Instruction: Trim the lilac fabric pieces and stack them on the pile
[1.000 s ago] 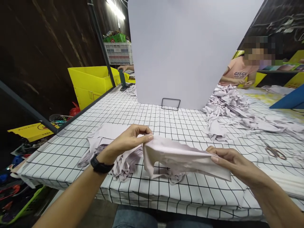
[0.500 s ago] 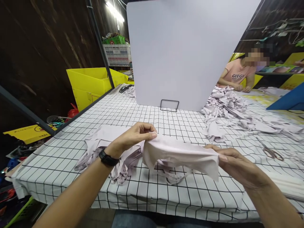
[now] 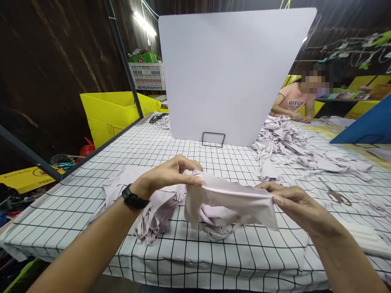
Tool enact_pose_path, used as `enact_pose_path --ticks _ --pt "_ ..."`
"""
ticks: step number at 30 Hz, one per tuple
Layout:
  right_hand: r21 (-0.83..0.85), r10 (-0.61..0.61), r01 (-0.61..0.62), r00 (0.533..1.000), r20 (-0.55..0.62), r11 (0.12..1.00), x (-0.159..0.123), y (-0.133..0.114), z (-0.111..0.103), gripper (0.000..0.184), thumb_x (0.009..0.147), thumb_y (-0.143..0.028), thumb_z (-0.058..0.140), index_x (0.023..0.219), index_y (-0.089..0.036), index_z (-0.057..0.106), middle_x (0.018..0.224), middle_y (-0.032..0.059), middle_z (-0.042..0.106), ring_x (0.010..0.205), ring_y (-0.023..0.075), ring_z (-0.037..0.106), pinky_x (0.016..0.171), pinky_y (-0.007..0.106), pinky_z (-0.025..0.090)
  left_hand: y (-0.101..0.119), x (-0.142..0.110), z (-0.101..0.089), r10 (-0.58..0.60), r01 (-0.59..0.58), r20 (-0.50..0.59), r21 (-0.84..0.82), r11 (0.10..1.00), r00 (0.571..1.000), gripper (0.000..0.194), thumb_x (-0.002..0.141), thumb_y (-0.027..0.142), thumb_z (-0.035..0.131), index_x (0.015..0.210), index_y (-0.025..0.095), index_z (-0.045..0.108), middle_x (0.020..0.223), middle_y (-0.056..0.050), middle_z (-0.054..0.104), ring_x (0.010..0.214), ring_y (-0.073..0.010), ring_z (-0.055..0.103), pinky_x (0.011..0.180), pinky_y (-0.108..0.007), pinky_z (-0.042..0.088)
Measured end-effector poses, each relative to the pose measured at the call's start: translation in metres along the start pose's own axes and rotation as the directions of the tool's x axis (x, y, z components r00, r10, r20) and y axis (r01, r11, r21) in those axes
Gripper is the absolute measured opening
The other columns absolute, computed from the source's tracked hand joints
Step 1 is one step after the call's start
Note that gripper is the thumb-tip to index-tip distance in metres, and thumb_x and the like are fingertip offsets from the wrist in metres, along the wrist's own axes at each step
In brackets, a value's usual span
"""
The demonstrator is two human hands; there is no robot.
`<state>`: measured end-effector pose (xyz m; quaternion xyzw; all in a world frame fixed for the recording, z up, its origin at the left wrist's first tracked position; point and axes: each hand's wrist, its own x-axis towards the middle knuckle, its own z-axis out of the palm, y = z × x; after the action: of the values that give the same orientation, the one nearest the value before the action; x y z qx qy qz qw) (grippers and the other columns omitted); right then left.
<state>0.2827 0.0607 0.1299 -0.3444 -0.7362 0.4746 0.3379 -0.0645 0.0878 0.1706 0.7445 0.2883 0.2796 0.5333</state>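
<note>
Between my two hands a pale pinkish-grey piece of fabric [image 3: 235,197] is stretched sideways above the table, its lower edge hanging loose. My left hand [image 3: 175,175], with a black band on the wrist, pinches its left top corner between thumb and fingers. At the other end my right hand [image 3: 288,203] pinches the right edge. Beneath the held piece lies more of the same cloth, partly hidden. Left of it, a bundle of fabric strips [image 3: 159,215] rests beside my left wrist, with flat fabric pieces [image 3: 111,191] behind my forearm.
A checked cloth [image 3: 214,256] covers the table. A white board [image 3: 235,77] stands upright ahead on a wire stand. Fabric is heaped [image 3: 281,134] at right, before a person in a pink shirt [image 3: 295,97]. Scissors [image 3: 337,195] lie at right. A yellow bin [image 3: 106,114] stands left.
The view has shifted a little, showing more of the board's top. Both hands keep their pinch on the fabric, which now hangs with a more rippled upper edge.
</note>
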Motion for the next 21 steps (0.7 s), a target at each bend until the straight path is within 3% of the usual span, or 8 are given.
enact_pose_path --ticks 3,6,10,17,21 --pt "-0.023 -0.055 0.054 0.997 -0.049 0.998 0.001 -0.009 -0.002 0.034 0.093 -0.053 0.064 0.079 -0.030 0.085 0.093 0.0100 0.074 0.091 0.0274 0.067 0.081 0.042 0.057 0.009 0.003 -0.004 0.037 -0.037 0.026 -0.017 0.999 0.999 0.021 0.082 0.035 0.078 0.077 0.015 0.076 0.087 -0.006 0.065 0.086 -0.0178 0.059 0.075 -0.028 0.048" --pt "0.009 -0.109 0.111 0.988 -0.105 0.994 0.002 -0.015 -0.001 0.034 0.092 -0.053 0.066 0.077 -0.029 0.084 0.085 0.0092 0.072 0.083 0.0255 0.067 0.073 0.038 0.056 0.014 0.005 -0.005 0.003 0.000 0.052 -0.061 0.998 0.999 0.022 0.083 0.036 0.077 0.081 0.014 0.076 0.083 -0.005 0.064 0.080 -0.0159 0.058 0.068 -0.025 0.045" --pt "0.042 -0.119 0.123 0.989 -0.093 0.991 0.001 -0.018 0.002 0.034 0.091 -0.050 0.067 0.073 -0.027 0.083 0.077 0.0081 0.071 0.074 0.0229 0.065 0.066 0.035 0.053 0.017 0.005 -0.005 -0.033 0.035 0.034 -0.051 0.998 0.999 0.025 0.084 0.037 0.075 0.083 0.012 0.075 0.081 -0.004 0.062 0.075 -0.0140 0.057 0.062 -0.023 0.042" --pt "-0.013 -0.038 0.036 0.980 -0.194 0.999 0.002 -0.017 0.007 0.029 0.089 -0.049 0.069 0.082 -0.026 0.085 0.089 0.0092 0.079 0.091 0.0279 0.069 0.085 0.041 0.056 0.026 0.004 -0.010 -0.044 0.041 0.048 0.067 0.997 0.998 0.028 0.083 0.040 0.075 0.080 0.012 0.073 0.078 -0.004 0.062 0.072 -0.0142 0.056 0.060 -0.023 0.042" --pt "-0.020 -0.059 0.056 0.958 -0.281 0.998 -0.004 -0.023 0.007 0.033 0.087 -0.051 0.071 0.071 -0.024 0.081 0.075 0.0072 0.073 0.075 0.0237 0.066 0.072 0.036 0.056 0.031 0.007 -0.010 -0.029 0.023 0.065 0.090 0.996 0.997 0.026 0.084 0.038 0.075 0.081 0.012 0.075 0.080 -0.005 0.063 0.076 -0.0156 0.057 0.064 -0.024 0.044"
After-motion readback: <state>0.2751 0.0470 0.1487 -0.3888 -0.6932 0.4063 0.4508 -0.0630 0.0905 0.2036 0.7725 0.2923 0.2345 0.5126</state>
